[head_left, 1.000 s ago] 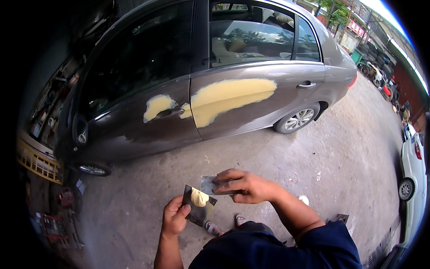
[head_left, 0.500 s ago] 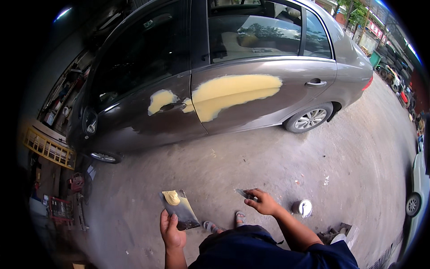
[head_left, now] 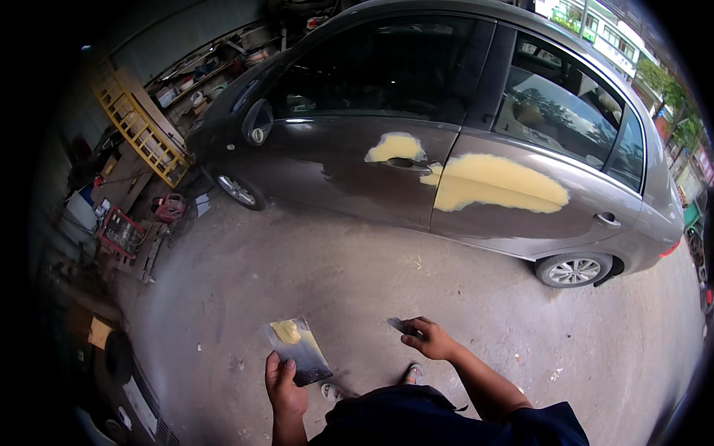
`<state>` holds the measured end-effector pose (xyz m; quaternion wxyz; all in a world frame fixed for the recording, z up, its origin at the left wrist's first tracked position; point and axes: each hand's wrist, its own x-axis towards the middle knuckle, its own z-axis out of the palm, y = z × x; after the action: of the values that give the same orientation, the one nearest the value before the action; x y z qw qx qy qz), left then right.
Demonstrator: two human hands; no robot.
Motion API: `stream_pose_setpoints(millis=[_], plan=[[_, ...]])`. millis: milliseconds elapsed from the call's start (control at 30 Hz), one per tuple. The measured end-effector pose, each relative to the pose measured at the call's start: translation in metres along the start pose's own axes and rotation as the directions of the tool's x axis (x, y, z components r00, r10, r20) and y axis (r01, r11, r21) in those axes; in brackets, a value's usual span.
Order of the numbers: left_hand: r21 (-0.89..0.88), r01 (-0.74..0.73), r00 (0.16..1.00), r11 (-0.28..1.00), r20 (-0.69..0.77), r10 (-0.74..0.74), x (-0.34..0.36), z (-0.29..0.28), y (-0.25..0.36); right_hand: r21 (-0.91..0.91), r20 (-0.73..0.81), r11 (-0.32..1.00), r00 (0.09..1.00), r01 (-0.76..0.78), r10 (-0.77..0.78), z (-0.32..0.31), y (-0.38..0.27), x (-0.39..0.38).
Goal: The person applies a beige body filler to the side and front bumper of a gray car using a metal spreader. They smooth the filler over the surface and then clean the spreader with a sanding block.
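My left hand (head_left: 285,383) grips a flat grey rectangular board (head_left: 303,353) by its lower left edge. A mound of yellow body filler (head_left: 285,332) sits near the board's far edge, with a thin smear along its right side. In my right hand (head_left: 431,339) is a small dark putty knife (head_left: 401,325), its blade pointing left and its handle mostly covered by my fingers. Ahead stands a grey-brown car (head_left: 335,182). A broad yellow filler patch (head_left: 497,183) covers part of its rear door, and a smaller patch (head_left: 395,147) lies above the front door handle.
The car's rear wheel (head_left: 574,270) stands on the concrete floor (head_left: 297,271) to the right. At left are a yellow ladder-like frame (head_left: 137,123), a red-framed machine (head_left: 121,232) and cluttered shelves (head_left: 195,83). Another vehicle's dark part (head_left: 134,398) shows at lower left.
My view has turned left, so the car sits further right and the tin on the floor is out of sight. Both hands keep their holds and nearly the same pose.
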<state>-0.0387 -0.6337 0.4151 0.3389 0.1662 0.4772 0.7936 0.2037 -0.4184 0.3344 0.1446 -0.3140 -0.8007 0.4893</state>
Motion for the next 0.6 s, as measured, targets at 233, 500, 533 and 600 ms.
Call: stream_pose_setpoints(millis=[233, 500, 533, 600], plan=[[-0.038, -0.119, 0.981, 0.992, -0.156, 0.112, 0.009, -0.132, 0.06, -0.06, 0.11, 0.998, 0.994, 0.01, -0.004, 0.118, -0.066, 0.07], [-0.061, -0.233, 0.933, 0.971, -0.294, 0.206, 0.036, -0.273, 0.13, -0.066, 0.279, 0.99, 0.955, 0.124, -0.101, 0.246, -0.134, 0.151], [-0.067, -0.254, 0.925, 0.965, -0.308, 0.222, 0.04, -0.283, 0.14, -0.077, 0.281, 0.988, 0.953, 0.137, -0.11, 0.258, -0.142, 0.163], [-0.092, -0.281, 0.914, 0.955, -0.328, 0.238, 0.047, -0.302, 0.153, -0.102, 0.309, 0.982, 0.943, 0.158, -0.12, 0.28, -0.153, 0.183]])
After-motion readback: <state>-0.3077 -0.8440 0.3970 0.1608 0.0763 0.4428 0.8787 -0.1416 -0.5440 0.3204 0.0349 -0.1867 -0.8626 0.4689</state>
